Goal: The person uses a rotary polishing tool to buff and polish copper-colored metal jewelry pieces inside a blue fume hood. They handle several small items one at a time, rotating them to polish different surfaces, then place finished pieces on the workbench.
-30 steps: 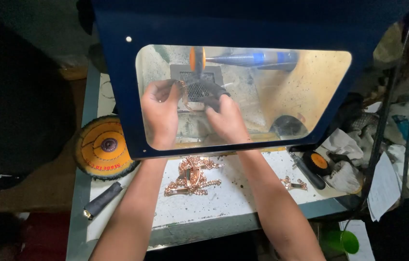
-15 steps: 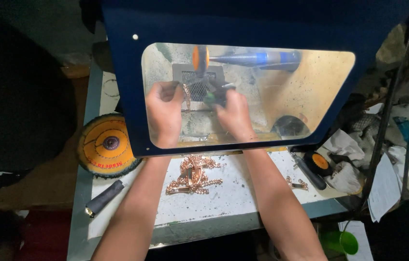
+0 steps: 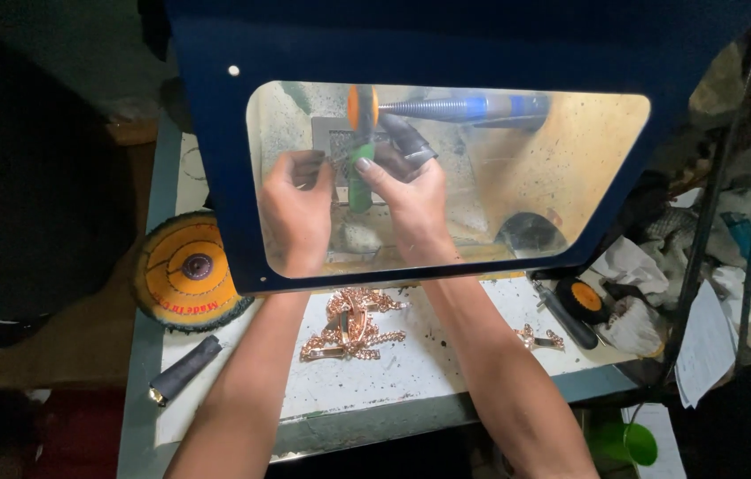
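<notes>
Head view: both hands pinch a small chain piece beside the polishing wheel; it could snag fingers.

Green rod: short, cylindrical, held upright behind the clear shield, directly below the orange wheel. Its lower end shows between the two hands. The small piece pinched at its top is too blurred to identify.

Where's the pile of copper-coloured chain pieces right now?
In the head view, the pile of copper-coloured chain pieces lies on the white bench top, just below the blue shield's window, between the person's two forearms.
</notes>
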